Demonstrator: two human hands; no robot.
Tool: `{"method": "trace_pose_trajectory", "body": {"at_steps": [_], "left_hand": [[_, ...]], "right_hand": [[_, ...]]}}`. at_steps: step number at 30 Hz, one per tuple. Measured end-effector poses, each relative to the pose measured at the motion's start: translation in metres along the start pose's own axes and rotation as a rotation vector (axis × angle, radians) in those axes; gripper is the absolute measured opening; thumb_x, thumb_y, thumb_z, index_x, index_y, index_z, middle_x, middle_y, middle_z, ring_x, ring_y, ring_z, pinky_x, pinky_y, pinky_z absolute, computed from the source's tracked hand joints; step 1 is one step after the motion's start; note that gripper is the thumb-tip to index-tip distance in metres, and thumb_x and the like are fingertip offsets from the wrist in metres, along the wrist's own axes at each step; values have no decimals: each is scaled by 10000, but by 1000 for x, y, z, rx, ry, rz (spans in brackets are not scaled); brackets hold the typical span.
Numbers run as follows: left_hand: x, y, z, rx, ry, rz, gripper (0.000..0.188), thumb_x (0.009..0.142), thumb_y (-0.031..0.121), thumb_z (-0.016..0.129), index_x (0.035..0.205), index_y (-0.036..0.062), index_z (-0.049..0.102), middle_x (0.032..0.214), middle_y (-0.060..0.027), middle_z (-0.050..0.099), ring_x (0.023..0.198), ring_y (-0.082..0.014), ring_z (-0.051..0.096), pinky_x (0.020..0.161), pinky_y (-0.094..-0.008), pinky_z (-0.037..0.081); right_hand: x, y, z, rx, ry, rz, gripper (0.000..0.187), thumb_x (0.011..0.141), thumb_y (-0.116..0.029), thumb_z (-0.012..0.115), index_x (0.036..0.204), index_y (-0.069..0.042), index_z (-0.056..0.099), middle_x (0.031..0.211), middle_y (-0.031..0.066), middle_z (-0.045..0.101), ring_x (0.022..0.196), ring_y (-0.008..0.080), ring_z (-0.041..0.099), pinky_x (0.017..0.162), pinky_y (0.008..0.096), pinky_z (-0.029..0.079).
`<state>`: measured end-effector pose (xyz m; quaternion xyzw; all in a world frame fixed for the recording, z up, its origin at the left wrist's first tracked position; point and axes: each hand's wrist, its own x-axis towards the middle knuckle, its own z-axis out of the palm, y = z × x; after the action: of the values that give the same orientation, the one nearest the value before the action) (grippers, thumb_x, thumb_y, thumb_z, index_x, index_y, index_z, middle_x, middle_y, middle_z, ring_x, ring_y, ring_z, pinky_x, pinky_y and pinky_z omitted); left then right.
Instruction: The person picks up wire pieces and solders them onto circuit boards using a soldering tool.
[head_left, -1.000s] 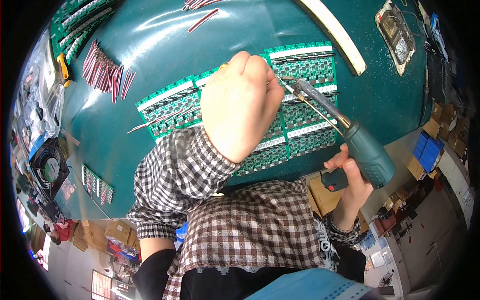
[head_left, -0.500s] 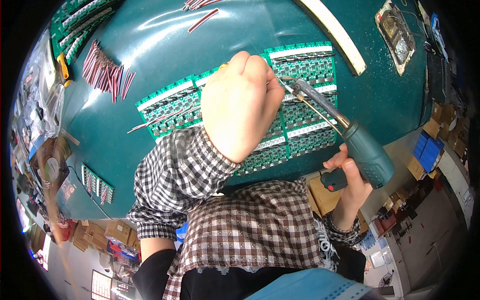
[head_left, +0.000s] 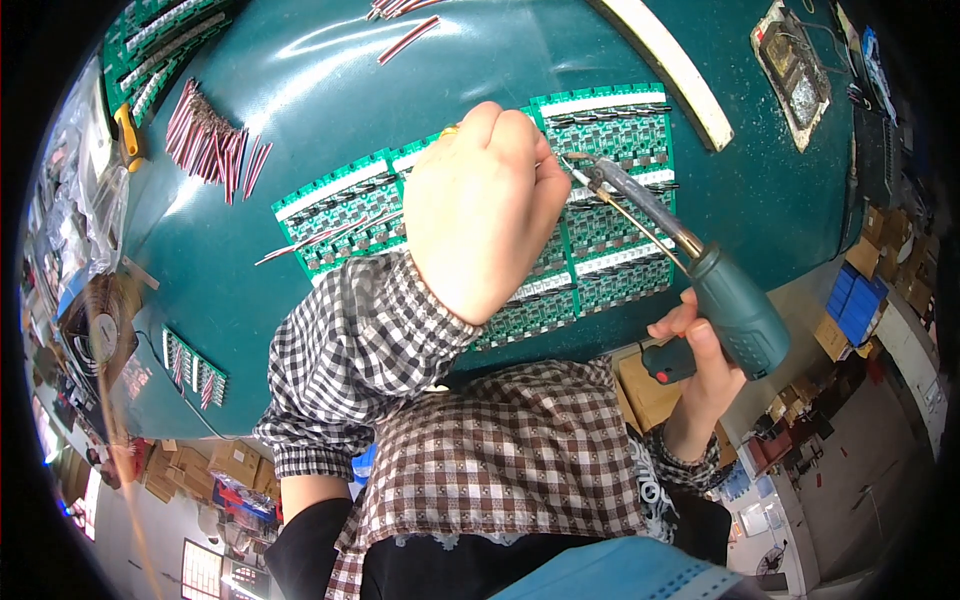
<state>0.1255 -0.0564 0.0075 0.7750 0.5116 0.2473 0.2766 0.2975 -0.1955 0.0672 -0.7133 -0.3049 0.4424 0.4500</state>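
Note:
My left hand is closed in a pinch above the green circuit boards. Thin red, white and dark wires stick out from beneath it to the left; its fingertips and their grip are hidden. In my right hand is a green soldering gun, held from below with the fingers around its handle. Its metal barrel slants up and left, with a thin feed tube alongside. The tip reaches the boards just right of my left fingers; contact cannot be made out.
A bundle of cut wires lies at left, near a yellow-handled tool. More boards sit at far left. A curved white strip and a solder-stained tray are at right. A small board lies near left.
Almost nothing differs. Both hands and the soldering gun hold nearly the same place, with only a very slight shift.

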Motion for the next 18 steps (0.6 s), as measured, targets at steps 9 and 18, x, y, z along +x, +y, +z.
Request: {"method": "trace_pose_trajectory", "body": {"at_steps": [9,18], "left_hand": [[0,-1,0,5,-15,-24,133,666,68,650,721,67,529,663,-56,490,587,-234,517,518,-335,412],[-1,-1,1,20,16,3,140,652,57,648,698,58,516,655,-76,493,591,-253,528,535,-344,428]], "right_hand": [[0,-2,5,-36,31,10,311,788,-118,599,1003,98,532,703,96,553,614,196,571,579,335,525],[-3,-2,2,20,41,5,338,795,-153,614,1004,100,533,724,103,549,631,199,570,587,340,536]]}}
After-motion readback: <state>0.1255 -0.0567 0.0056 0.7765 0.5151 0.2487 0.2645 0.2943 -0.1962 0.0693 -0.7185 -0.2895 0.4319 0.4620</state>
